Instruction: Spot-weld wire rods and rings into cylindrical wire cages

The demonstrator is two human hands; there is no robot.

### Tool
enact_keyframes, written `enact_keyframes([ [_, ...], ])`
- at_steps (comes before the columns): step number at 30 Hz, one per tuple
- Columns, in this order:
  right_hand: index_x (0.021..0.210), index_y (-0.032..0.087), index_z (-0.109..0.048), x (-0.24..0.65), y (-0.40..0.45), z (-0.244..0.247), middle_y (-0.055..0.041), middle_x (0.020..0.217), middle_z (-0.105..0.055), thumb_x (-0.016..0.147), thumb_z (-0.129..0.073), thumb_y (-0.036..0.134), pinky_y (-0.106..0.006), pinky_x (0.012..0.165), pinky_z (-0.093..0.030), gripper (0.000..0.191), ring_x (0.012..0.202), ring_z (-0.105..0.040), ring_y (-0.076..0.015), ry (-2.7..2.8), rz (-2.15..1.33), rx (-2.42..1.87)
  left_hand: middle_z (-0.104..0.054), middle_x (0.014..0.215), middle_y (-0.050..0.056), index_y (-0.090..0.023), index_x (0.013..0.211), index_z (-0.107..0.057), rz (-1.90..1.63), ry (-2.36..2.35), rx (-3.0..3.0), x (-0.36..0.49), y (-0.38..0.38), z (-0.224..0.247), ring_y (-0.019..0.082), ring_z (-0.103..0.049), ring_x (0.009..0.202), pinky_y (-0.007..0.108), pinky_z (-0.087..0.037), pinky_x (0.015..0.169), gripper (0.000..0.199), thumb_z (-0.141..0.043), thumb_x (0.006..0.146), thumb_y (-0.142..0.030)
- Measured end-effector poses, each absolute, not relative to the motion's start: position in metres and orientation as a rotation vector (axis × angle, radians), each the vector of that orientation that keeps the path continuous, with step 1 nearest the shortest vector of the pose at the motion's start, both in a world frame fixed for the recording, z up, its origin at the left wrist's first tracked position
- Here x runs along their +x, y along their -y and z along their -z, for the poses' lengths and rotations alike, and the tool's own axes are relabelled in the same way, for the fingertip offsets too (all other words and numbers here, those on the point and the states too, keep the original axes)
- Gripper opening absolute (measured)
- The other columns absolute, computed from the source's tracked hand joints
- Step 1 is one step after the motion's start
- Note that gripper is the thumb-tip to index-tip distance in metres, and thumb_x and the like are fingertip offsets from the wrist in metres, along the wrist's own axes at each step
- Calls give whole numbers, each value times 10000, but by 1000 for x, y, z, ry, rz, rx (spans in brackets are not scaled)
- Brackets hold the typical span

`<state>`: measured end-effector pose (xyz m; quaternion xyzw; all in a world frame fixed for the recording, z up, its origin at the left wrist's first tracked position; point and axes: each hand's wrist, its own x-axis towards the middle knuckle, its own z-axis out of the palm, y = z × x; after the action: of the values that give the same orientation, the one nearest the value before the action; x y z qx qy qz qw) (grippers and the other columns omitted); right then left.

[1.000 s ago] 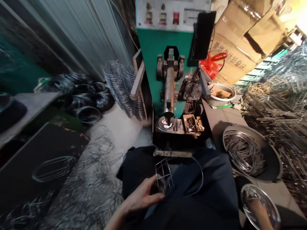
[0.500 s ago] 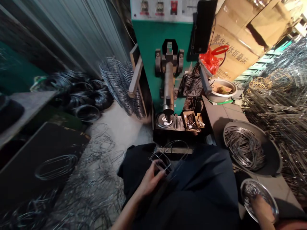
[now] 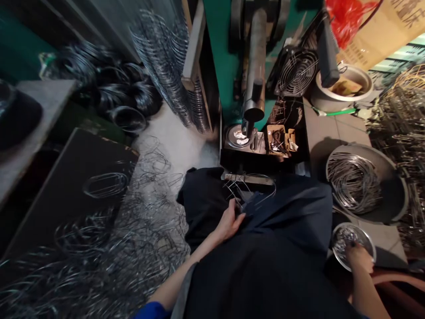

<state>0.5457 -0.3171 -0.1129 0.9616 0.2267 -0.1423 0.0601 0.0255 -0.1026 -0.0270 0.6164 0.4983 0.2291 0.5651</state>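
My left hand (image 3: 229, 221) is closed on a bent wire frame (image 3: 244, 191), which has a rounded loop and several straight cross wires. It holds the frame low over the dark cloth on my lap (image 3: 282, 212), before the green machine. Off to the right, my right hand (image 3: 360, 257) reaches into a round metal bowl (image 3: 374, 252) of small shiny metal pieces (image 3: 345, 238). Its fingers are drawn together among the pieces, and the tips are too blurred to show what they pinch.
The green machine (image 3: 222, 57) with its metal cylinder arm (image 3: 256, 66) stands ahead. Right of me, a wide basin (image 3: 400, 195) holds wire rings (image 3: 353, 181). Loose wire (image 3: 142, 239) litters the floor at left; stacked wire coils (image 3: 159, 66) lean beside the machine.
The camera has tilted down, so the machine sits higher in view. My left hand still grips the wire frame, and my right hand stays in the metal bowl.
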Motion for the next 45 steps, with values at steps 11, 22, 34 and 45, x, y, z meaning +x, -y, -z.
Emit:
enact_keyframes([
  [11, 945, 142, -722, 519, 228, 28, -258, 918, -720, 816, -587, 588, -562, 821, -533, 484, 970, -678, -473, -723, 337, 3363, -549, 792, -36, -226, 1379, -484, -1056, -1188, 697, 37, 19, 0, 62, -464, 444, 197, -420, 397, 628, -679, 848, -498],
  [22, 1094, 239, -720, 300, 11, -58, -62, 1111, -752, 1044, -504, 316, -518, 1095, -385, 235, 1262, -593, -272, -3065, 826, 1998, -485, 671, -87, -176, 1373, -536, -1130, -1185, 542, 36, 10, -22, 26, -346, 399, 150, -242, 336, 741, -782, 758, -509],
  [34, 1227, 255, -676, 273, -17, -51, -61, 1142, -748, 1016, -507, 133, -496, 1098, -269, 297, 1262, -580, -253, -3154, 266, 1817, -475, 657, -97, -172, 1228, -586, -1168, -1116, 504, 33, -22, -33, 11, -299, 365, 151, -218, 333, 611, -776, 759, -513],
  [45, 1130, 257, -706, 262, -50, -80, -50, 1066, -761, 1031, -524, 173, -425, 976, -337, 224, 1179, -631, -243, -3338, 186, 1797, -456, 634, -109, -181, 1389, -527, -1225, -1051, 488, 23, -56, -42, 12, -274, 350, 156, -214, 328, 772, -776, 742, -520],
])
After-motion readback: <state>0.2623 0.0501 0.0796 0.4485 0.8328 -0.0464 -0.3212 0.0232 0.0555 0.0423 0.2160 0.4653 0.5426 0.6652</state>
